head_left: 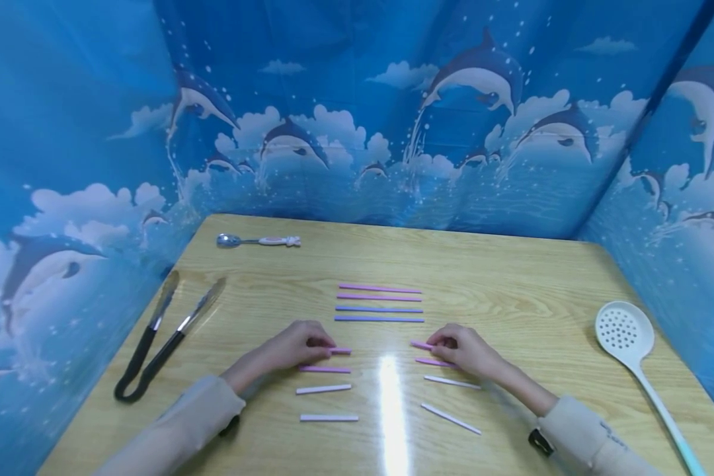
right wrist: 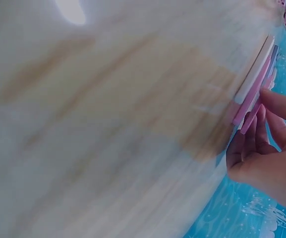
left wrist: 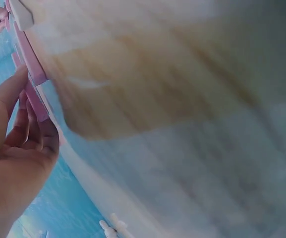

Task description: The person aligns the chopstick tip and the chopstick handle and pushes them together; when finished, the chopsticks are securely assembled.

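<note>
Sleeves (head_left: 199, 411) sit behind the left hand (head_left: 297, 346), pinching one pink stick (head_left: 342, 351), and right hand (head_left: 465, 349), pinching another pink stick (head_left: 420, 345).

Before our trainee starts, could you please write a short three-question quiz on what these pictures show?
1. True or false: the right hand pinches a white stick.
2. Which of these lies nearest the back edge of the table?
A) tongs
B) spoon
C) slotted ladle
3. How many blue sticks lie farther back than both hands?

Key:
1. False; like the left hand, it pinches a pink stick.
2. B.
3. Two.
</note>
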Available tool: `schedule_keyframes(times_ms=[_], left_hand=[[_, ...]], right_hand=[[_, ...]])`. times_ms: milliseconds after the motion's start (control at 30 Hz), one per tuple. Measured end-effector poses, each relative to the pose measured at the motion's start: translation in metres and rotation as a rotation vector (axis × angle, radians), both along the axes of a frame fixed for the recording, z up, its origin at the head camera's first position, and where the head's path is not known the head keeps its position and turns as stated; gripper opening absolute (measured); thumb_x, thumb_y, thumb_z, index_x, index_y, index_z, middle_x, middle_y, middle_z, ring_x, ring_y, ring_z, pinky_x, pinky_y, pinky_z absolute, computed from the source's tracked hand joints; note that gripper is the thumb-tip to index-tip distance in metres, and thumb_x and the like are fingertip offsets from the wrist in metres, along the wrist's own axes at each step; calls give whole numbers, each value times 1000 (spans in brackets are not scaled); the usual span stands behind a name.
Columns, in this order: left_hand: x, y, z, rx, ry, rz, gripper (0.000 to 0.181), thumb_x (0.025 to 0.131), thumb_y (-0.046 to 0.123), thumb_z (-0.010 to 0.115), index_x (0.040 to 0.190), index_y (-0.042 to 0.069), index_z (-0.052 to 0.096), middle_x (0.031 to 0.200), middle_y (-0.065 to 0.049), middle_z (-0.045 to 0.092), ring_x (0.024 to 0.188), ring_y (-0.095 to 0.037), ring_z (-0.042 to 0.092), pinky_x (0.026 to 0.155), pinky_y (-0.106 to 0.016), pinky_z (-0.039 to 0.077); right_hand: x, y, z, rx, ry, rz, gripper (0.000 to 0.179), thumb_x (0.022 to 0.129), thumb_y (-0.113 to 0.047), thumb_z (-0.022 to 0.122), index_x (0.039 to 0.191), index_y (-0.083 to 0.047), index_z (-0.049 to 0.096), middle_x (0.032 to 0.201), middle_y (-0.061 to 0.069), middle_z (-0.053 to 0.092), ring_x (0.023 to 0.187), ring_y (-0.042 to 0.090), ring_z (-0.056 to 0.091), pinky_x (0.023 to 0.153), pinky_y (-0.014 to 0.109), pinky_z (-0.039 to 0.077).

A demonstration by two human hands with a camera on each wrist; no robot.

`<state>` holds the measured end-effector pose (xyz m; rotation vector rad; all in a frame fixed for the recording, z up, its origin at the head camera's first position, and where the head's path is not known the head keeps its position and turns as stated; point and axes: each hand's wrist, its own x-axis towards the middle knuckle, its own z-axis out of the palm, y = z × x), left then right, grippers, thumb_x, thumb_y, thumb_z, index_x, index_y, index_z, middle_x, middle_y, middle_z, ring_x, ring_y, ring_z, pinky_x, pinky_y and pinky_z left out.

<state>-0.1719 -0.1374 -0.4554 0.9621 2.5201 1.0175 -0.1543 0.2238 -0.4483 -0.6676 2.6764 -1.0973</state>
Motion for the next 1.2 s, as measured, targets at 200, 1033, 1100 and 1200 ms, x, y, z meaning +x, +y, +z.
schedule_keyframes(times_ms=[200,1033,1100,1200], left_hand=[[0,8,4,37,-3,56,15,86,15,68,99,7,72,91,1,67,84,-10,60,76,-22,50],[2,30,12,159,100,5,16,87,8,67,101,2,70,92,-8,70,74,-7,61,68,-17,51],[2,30,12,167,107,3,16,87,8,67,101,2,70,90,-7,70,75,-7,61,67,-17,52],[1,30,12,174,106,6,16,87,8,67,101,2,70,88,-7,70,75,-8,61,68,-17,52]], right_hand=[[0,-9,5,-5,33,-11,11,85,-6,68,95,-4,70,79,-3,61,72,5,53,64,21,49],[0,-61,23,-80,50,94,10,86,-4,66,95,-2,70,81,0,63,76,7,57,71,23,52],[-1,-62,23,-81,49,96,10,86,-4,66,95,-2,70,81,0,63,76,8,57,71,23,52],[-1,-62,23,-85,52,98,10,86,-4,66,95,-2,69,80,0,62,75,8,56,69,23,52]])
